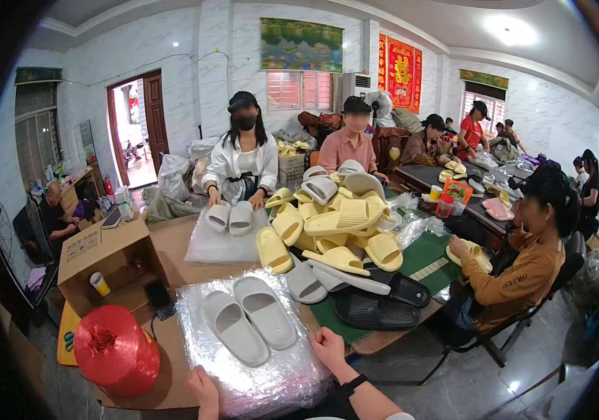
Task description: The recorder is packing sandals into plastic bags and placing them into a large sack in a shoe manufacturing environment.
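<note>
A pair of grey slide slippers [249, 320] lies side by side on a stack of clear plastic bags [205, 350] in front of me. My left hand [203, 390] is closed at the near left edge of the stack, gripping the plastic. On the opposite side, my right hand [330, 348] has curled fingers pinching the plastic at its right edge; a black band circles that wrist. Just beyond it rests a black slipper [373, 311]. A heap of yellow slippers [338, 218], mixed with grey and black ones, rises past the bags.
At left stand a roll of red plastic twine [117, 350] and an open cardboard box [114, 262]. Across the table a person [242, 157] handles grey slippers on plastic. Another person [523, 262] sits at right with a yellow slipper. A dark phone [160, 299] lies beside the box.
</note>
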Motion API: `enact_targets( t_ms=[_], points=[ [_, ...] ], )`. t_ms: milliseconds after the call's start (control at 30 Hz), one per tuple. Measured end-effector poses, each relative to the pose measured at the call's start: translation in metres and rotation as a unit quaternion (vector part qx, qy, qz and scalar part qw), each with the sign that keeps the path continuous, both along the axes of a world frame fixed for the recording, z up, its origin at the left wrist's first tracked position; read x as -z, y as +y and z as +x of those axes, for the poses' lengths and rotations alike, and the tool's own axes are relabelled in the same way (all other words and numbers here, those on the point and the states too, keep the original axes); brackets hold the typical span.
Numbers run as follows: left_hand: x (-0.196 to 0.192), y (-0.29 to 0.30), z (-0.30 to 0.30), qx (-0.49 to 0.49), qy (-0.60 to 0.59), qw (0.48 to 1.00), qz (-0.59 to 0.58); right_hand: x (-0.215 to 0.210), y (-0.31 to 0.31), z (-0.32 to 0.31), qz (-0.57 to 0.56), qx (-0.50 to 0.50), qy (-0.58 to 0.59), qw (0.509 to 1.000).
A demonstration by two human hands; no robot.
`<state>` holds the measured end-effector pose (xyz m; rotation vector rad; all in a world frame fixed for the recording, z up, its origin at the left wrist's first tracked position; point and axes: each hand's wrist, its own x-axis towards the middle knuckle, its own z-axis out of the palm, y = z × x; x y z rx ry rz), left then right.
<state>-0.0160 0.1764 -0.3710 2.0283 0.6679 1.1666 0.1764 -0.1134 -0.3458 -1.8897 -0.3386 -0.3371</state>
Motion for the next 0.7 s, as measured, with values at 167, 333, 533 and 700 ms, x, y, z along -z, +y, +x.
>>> enact_targets(
  t_ms=[167, 333, 533, 700],
  points=[
    [0.003, 0.007, 0.000, -0.016, 0.016, 0.998, -0.054, -0.007, -0.001, -0.007, 0.037, 0.001, -0.021, 0.999],
    [-0.015, -0.007, -0.005, 0.011, -0.069, 0.992, -0.109, -0.004, -0.001, -0.006, 0.039, -0.003, 0.002, 0.999],
    [0.002, 0.001, -0.011, -0.053, -0.020, 0.995, -0.076, -0.005, -0.003, -0.012, 0.026, -0.002, -0.016, 1.000],
    [0.005, 0.001, -0.008, -0.069, -0.048, 0.991, -0.108, -0.006, 0.000, -0.012, 0.034, 0.000, -0.036, 0.999]
  ],
)
